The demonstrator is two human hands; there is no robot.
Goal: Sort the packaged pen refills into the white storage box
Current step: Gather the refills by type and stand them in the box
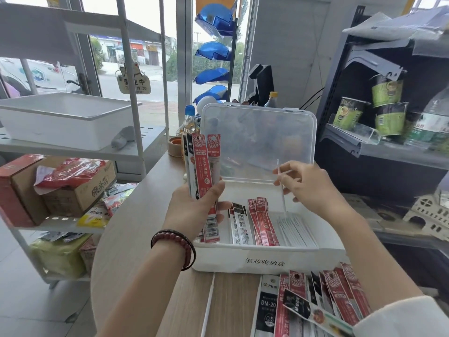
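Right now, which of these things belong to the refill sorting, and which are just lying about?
Part of the job:
white storage box
red refill packs in the left hand
thin white refill in the right hand
unsorted packs on the table

Lying about:
cardboard boxes
white tub
drink bottle
green cups
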